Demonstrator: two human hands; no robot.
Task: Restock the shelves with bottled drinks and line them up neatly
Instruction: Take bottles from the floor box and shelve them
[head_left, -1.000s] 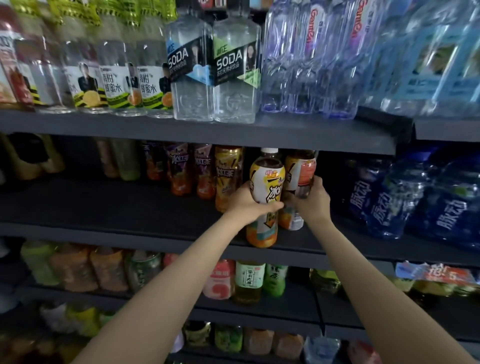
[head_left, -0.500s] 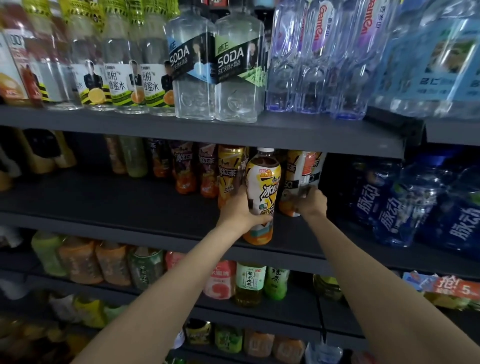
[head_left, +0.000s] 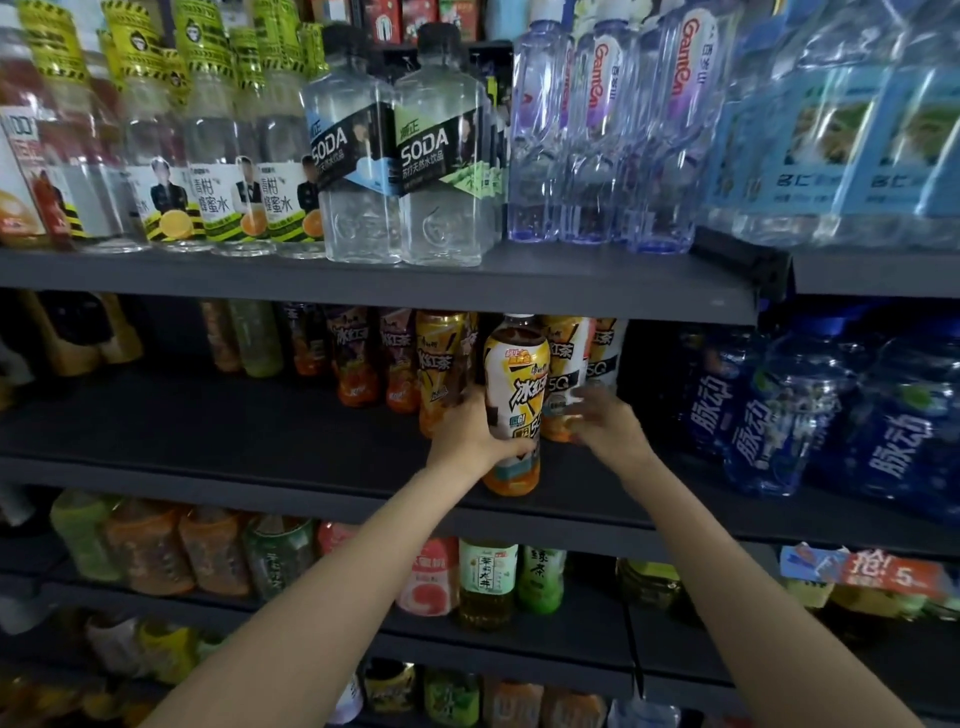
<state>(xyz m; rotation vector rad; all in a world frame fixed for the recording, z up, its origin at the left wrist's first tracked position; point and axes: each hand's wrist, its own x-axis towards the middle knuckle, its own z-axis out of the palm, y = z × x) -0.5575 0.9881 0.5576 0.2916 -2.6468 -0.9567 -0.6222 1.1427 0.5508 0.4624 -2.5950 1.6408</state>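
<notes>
An amber plastic iced-tea bottle with a yellow label (head_left: 514, 405) stands upright near the front edge of the dark grey middle shelf (head_left: 260, 441). The left hand (head_left: 470, 434) wraps its lower half. The right hand (head_left: 605, 421), just beside it, curls around a white-labelled tea bottle (head_left: 563, 384) behind.

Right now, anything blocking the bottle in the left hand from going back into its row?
Yes. The left hand holds the iced tea bottle at the shelf front; a bottle gripped by the right hand stands directly behind it.
</notes>
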